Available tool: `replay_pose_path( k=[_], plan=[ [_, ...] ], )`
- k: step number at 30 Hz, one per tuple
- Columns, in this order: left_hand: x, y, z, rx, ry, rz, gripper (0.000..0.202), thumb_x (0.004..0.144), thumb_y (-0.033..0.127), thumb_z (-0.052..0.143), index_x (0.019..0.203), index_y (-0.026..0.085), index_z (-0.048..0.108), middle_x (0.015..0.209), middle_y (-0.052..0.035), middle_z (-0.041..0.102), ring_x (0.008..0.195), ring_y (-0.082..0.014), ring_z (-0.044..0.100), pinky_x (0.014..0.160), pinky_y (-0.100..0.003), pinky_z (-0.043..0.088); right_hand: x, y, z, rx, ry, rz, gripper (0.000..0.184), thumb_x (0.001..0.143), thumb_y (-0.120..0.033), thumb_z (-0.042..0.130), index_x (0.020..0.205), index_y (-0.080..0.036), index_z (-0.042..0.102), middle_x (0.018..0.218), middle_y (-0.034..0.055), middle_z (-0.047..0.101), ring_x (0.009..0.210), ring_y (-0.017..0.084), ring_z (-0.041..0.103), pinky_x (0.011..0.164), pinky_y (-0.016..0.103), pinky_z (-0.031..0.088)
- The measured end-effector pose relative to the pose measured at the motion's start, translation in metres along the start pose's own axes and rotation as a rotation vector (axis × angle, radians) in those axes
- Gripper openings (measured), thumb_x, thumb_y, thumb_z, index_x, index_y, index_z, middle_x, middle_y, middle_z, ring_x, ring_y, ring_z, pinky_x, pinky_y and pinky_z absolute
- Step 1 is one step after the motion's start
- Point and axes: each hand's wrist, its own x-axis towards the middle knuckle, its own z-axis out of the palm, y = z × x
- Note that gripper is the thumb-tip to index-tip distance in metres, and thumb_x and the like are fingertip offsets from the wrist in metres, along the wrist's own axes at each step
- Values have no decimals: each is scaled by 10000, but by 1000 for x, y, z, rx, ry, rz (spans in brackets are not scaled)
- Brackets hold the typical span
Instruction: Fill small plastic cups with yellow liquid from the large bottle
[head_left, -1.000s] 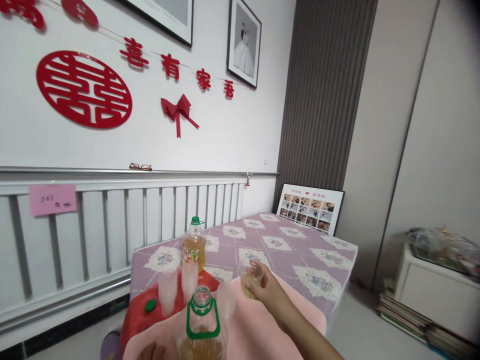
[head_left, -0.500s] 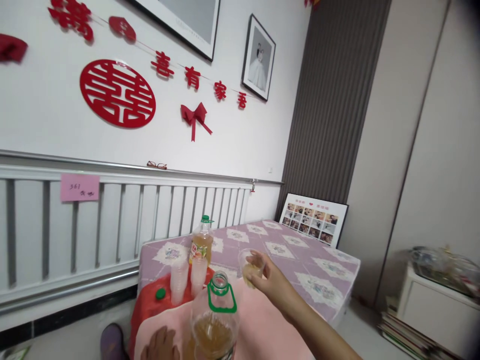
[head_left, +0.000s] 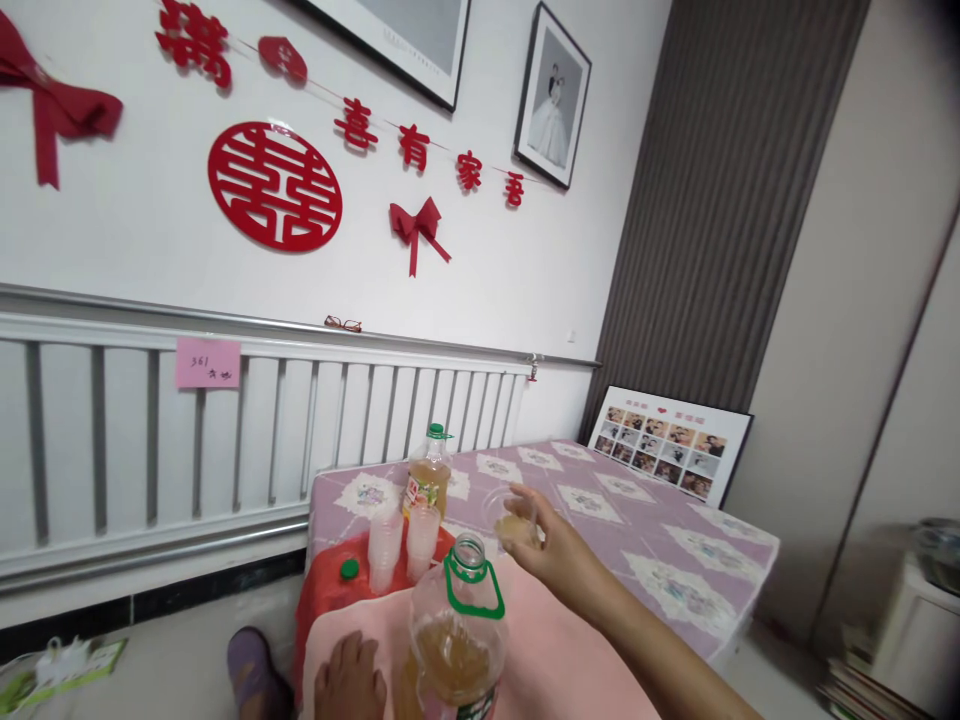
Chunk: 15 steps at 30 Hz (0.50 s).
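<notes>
My right hand (head_left: 553,548) is closed round a clear plastic cup (head_left: 502,512) with a little pale yellow drink in it, held above the table. My left hand (head_left: 350,678) lies flat, fingers stretched out, on a pink mat (head_left: 555,655). Just right of that hand stands a large clear bottle (head_left: 457,650), uncapped, with a green handle ring at its neck and amber drink inside. Its green cap (head_left: 349,569) rests on red plastic (head_left: 330,590) beside two stacks of clear cups, one on the left (head_left: 385,550) and one on the right (head_left: 423,542).
A second bottle (head_left: 429,482), capped in green, stands behind the cups. The table's purple flowered cloth (head_left: 525,490) reaches toward a photo board (head_left: 671,440). A white radiator (head_left: 285,430) runs along the wall. A purple shoe (head_left: 251,665) shows on the floor.
The view has shifted, so the scene sits further right. The cup in my right hand looks more tilted. My left hand stays on the mat beside the bottle.
</notes>
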Motion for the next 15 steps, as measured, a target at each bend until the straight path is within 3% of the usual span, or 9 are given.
replay_pose_path(
  k=[6, 15],
  plan=[
    [-1, -3, 6, -65, 59, 11, 502, 865, 222, 367, 1274, 261, 655, 1446, -82, 623, 1376, -254, 525, 1097, -477, 418, 3, -3, 2, -97, -20, -39, 672, 686, -344, 646, 1327, -219, 486, 1328, 161, 657, 1280, 284, 599, 1072, 457, 450],
    [-4, -6, 7, -65, 117, 41, 480, 873, 228, 377, 1255, 274, 664, 1419, -77, 647, 1347, -247, 554, 1071, -472, 449, 5, -3, 9, -107, -7, -82, 674, 660, -311, 632, 1314, -205, 511, 1301, 169, 667, 1253, 303, 617, 1038, 478, 481]
  ],
)
